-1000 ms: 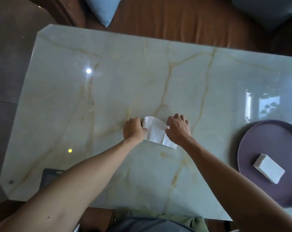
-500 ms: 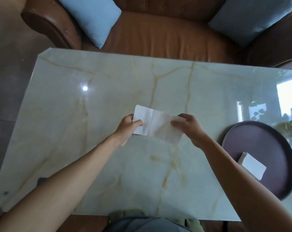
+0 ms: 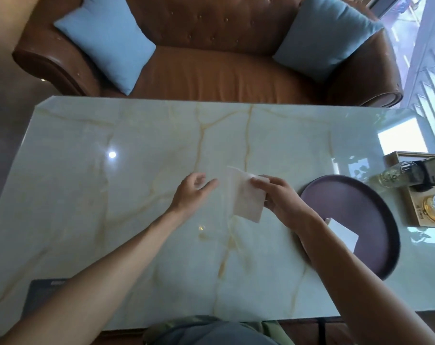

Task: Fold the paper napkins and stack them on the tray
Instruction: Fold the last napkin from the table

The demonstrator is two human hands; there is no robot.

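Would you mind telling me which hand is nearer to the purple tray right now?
Right. The right hand, pinching the napkin, is just left of the purple tray rim. The left hand is open, farther left beyond the napkin.

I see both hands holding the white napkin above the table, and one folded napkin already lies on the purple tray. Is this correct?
Not quite. In the head view only the right hand holds the white napkin above the table; the left hand is open beside it, not touching. One folded napkin does lie on the purple tray.
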